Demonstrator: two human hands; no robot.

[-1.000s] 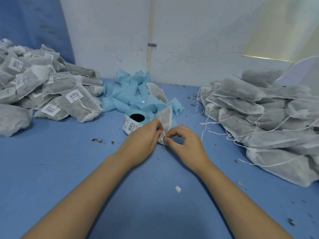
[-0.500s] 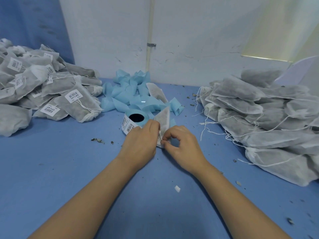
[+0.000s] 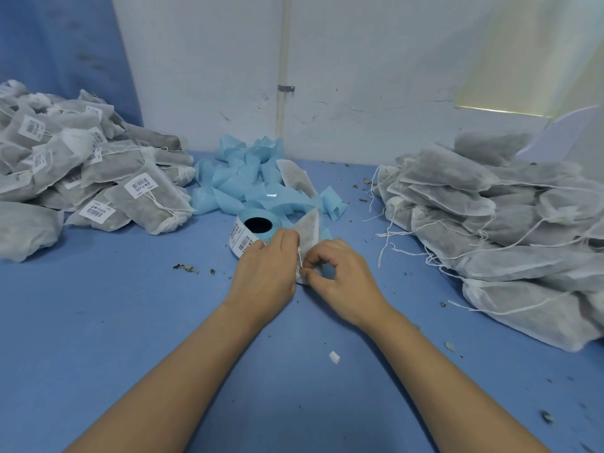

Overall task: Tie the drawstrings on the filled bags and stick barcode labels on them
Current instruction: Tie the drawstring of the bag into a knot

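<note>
A small white fabric bag [image 3: 310, 228] filled with dark material lies in the middle of the blue table, its gathered mouth toward me. My left hand [image 3: 266, 271] and my right hand [image 3: 340, 276] meet at that mouth. Each pinches a thin white drawstring [image 3: 299, 256] that runs between their fingertips. Just behind my left hand sits a roll of barcode labels [image 3: 248, 235] on blue backing.
A heap of labelled bags [image 3: 98, 188] fills the left side. Unlabelled bags with loose strings [image 3: 490, 223] are piled on the right. Crumpled blue backing strips [image 3: 248, 181] lie behind the roll by the white wall. Leaf crumbs [image 3: 186, 268] and a paper scrap [image 3: 334, 357] dot the table [image 3: 130, 322].
Both hands have shifted slightly away from me with the bag's mouth. The drawstring now shows as a short taut length between the fingertips.
</note>
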